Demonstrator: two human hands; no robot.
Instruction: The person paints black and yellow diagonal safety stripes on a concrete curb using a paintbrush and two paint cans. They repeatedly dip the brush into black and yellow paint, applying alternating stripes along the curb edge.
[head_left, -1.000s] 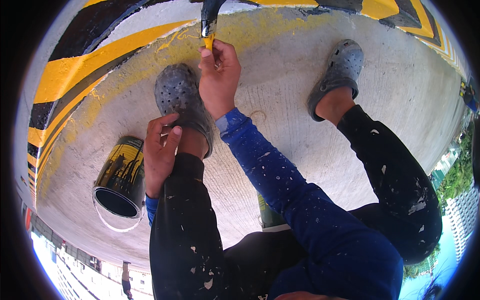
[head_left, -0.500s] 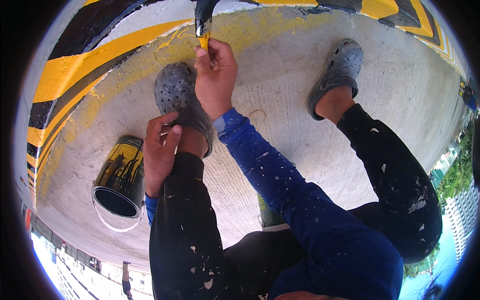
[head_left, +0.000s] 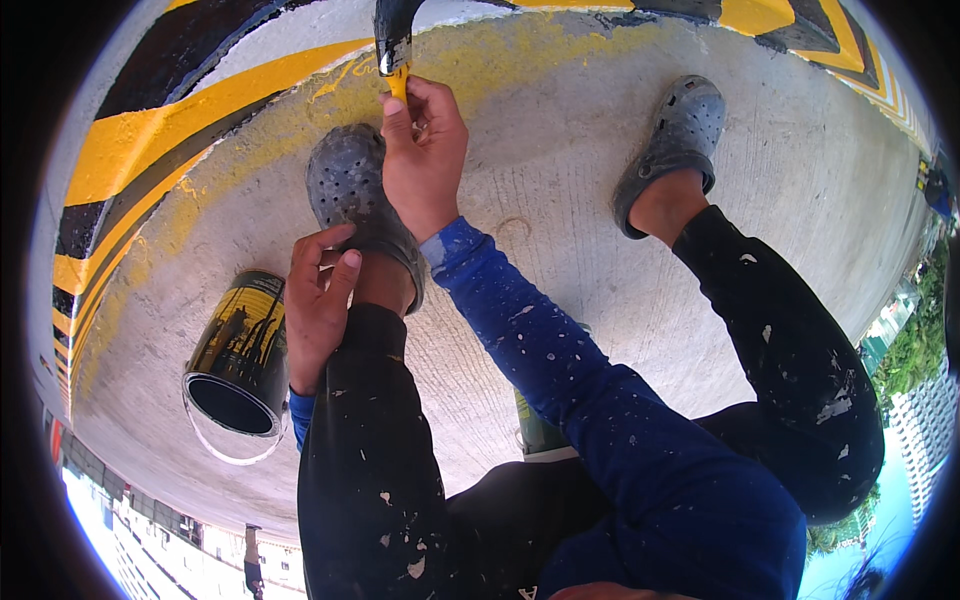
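Observation:
My right hand (head_left: 428, 160) pinches the yellow handle of a paintbrush (head_left: 395, 50). Black paint coats the brush's head, which points away from me to the painted curb (head_left: 150, 150) at the top of the head view; its tip is hard to tell from the black paint there. Beside my left ankle, my left hand (head_left: 318, 305) holds nothing, its fingers loosely bent and thumb apart, fingertips by the heel of the grey clog (head_left: 345, 185). Left of that hand a paint can (head_left: 240, 330) with black drips and a wire handle stands on the concrete.
The curb carries black, yellow and white bands, with yellow smears on the concrete (head_left: 540, 150) along its foot. My other clog (head_left: 685, 125) is planted at the right. Part of a green container (head_left: 540, 430) shows under my right arm. A distant person (head_left: 253, 565) appears at lower left.
My right hand and the paintbrush have shifted slightly left along the curb. My left hand and the paint can stay nearly where they were.

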